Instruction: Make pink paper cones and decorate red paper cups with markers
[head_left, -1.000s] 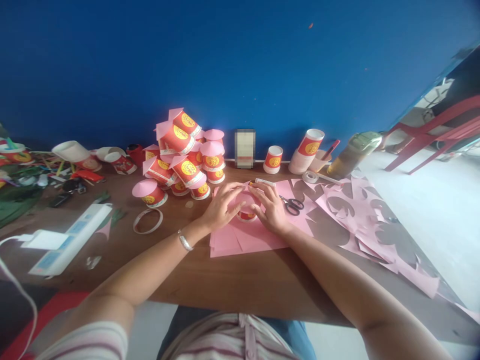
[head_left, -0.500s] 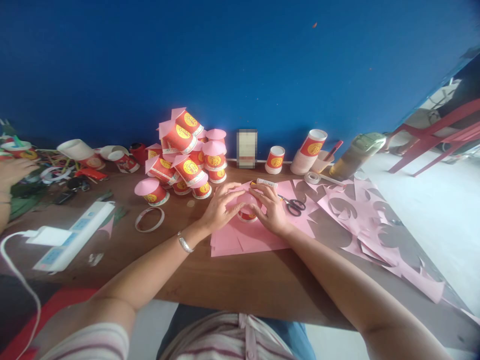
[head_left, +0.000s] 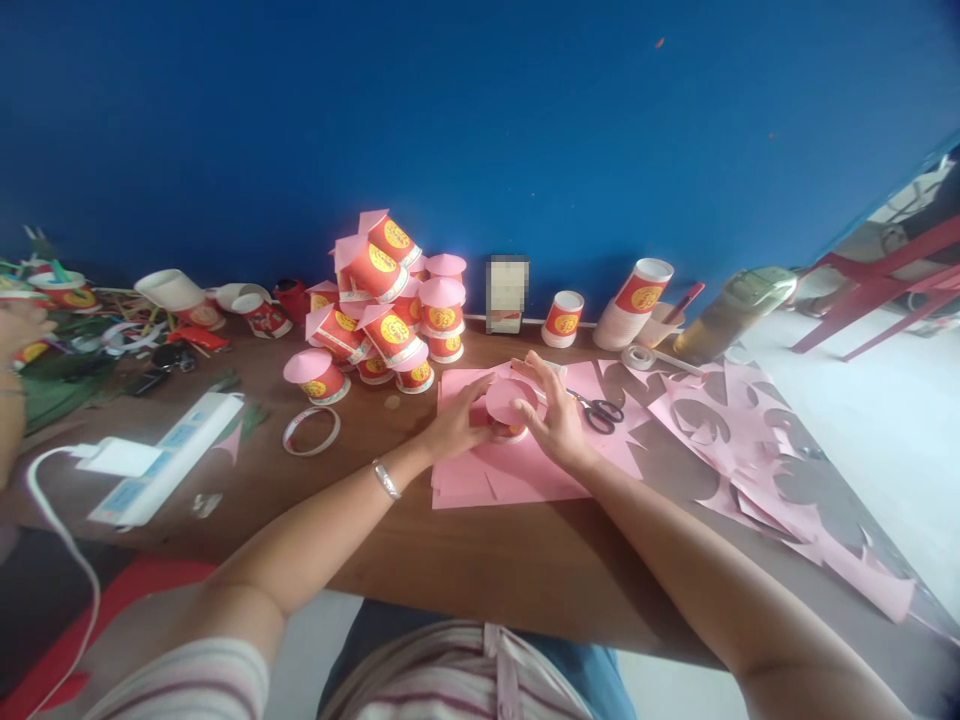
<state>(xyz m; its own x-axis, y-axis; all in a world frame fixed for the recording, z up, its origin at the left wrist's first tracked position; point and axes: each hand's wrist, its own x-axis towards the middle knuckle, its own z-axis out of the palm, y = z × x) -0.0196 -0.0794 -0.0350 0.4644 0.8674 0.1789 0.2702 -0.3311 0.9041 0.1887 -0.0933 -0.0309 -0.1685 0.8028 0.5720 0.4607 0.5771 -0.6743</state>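
Observation:
Both my hands meet at a small red paper cup (head_left: 508, 412) topped with a pink paper disc, held just above a stack of pink paper sheets (head_left: 510, 470) on the brown table (head_left: 480, 560). My left hand (head_left: 454, 422) grips the cup's left side with curled fingers. On the cup's right side is my right hand (head_left: 553, 415), thumb and fingers pressed to the pink top. A pile of similar pink-capped red cups (head_left: 386, 305) stands just behind to the left. Black scissors (head_left: 602, 411) lie right of my right hand.
A tape ring (head_left: 310, 430) and a white power strip (head_left: 165, 458) lie to the left. Cut pink paper scraps (head_left: 757, 450) spread right. Stacked cups (head_left: 634, 302), a tape roll (head_left: 638, 357) and a bottle (head_left: 731, 305) stand at the back right. Another person's hand (head_left: 19, 335) is at far left amid clutter.
The cup has risen off the pink sheets between my hands, and its pink top now shows. My fingers have shifted from flat over it to its sides. The view drifted left.

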